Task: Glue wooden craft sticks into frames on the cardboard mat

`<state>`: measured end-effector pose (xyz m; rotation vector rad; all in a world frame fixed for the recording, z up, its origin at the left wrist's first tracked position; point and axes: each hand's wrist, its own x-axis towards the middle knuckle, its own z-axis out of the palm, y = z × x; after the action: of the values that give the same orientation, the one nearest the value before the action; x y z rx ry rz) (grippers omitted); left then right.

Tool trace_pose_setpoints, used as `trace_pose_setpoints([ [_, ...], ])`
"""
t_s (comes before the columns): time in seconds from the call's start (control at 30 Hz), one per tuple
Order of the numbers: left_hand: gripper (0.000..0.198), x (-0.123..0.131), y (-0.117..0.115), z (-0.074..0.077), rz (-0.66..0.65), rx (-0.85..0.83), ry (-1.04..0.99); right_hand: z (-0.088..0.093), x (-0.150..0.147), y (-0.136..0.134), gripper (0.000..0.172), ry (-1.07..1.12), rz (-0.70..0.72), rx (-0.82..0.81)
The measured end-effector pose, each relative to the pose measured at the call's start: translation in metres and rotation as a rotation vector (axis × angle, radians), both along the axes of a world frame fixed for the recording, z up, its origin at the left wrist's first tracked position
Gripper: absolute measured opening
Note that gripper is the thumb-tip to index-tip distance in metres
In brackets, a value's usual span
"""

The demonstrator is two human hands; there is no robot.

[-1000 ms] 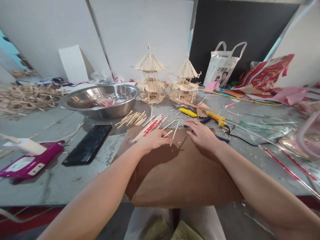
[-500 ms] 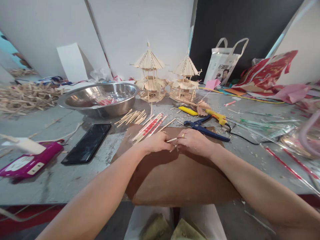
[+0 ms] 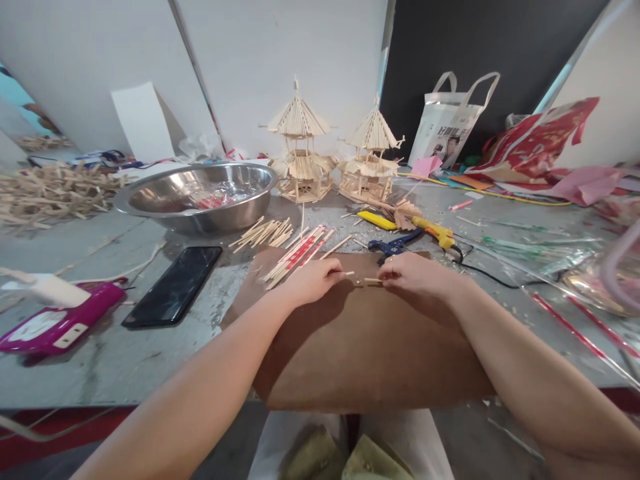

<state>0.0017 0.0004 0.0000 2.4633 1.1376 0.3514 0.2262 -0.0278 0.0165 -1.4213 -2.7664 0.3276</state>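
Both hands rest on a brown board (image 3: 370, 347) lying on the grey table. My left hand (image 3: 313, 280) is closed in a pinch on a short wooden stick (image 3: 347, 273) that points right. My right hand (image 3: 417, 275) is closed in a pinch on another short wooden stick (image 3: 373, 281) that points left. The two stick ends lie a little apart between the hands. A row of red-and-white sticks (image 3: 300, 252) lies just beyond my left hand. Blue-handled pliers (image 3: 393, 245) lie just behind my right hand.
A steel bowl (image 3: 200, 200) stands at the back left, a black phone (image 3: 175, 285) in front of it. Two stick pagoda models (image 3: 300, 157) (image 3: 373, 160) stand at the back. A pink case (image 3: 55, 327) lies left, a yellow glue gun (image 3: 435, 233) right, plastic wrappers (image 3: 560, 267) far right.
My hands were together at the board's middle half a second ago; now they have drawn apart, each holding a short stick. Earlier still the right hand lay flat near the pliers.
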Motion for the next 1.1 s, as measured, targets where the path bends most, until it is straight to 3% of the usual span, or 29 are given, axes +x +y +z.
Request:
trace_pose_setpoints([
  [0.27, 0.016, 0.004, -0.004, -0.001, 0.009, 0.219, 0.143, -0.004, -0.005, 0.001, 0.024, -0.008, -0.025, 0.039],
  [1.1, 0.015, 0.011, -0.003, -0.010, 0.010, 0.233, 0.127, -0.007, -0.004, 0.003, 0.026, -0.092, 0.003, 0.083],
])
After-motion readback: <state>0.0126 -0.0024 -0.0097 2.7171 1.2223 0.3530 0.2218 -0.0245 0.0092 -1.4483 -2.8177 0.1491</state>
